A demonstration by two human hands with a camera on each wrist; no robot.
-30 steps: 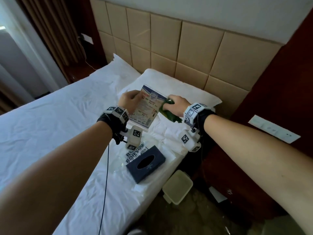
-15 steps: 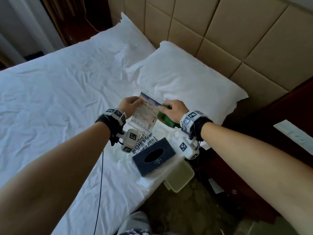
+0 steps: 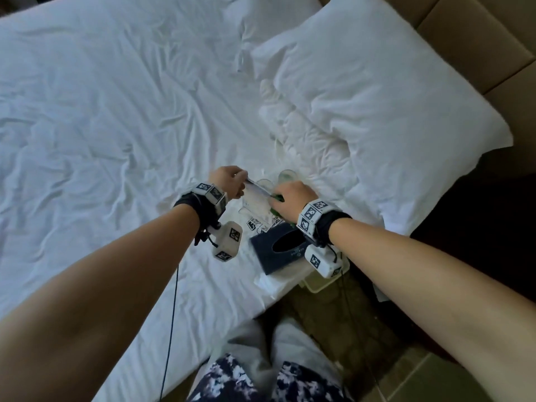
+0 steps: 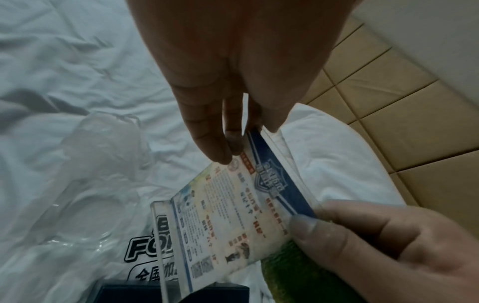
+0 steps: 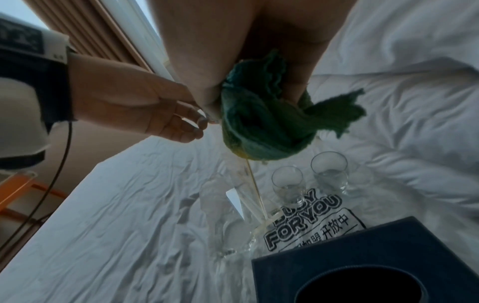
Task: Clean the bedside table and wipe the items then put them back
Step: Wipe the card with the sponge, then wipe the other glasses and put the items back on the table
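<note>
Head view shows the acrylic sign stand [image 3: 258, 190] spanning between both hands, its long axis running left to right. Left hand [image 3: 227, 181] pinches its far-left corner; right hand [image 3: 291, 198] pinches the right edge through the green cloth [image 5: 261, 123], so the right is placed to wipe leftward.

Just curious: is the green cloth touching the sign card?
Touching. The left wrist view shows the cloth pressed under the card by the right thumb.

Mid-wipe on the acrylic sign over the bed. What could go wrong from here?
1. The left hand only pinches the acrylic sign holder at its top corner; the right hand pressing the green cloth could twist it loose.
2. Two empty glasses stand on soft bedding right below; a dropped sign or a sweep of the cloth may topple them.
3. The tissue box sits near the mattress edge and could get nudged off.
</note>
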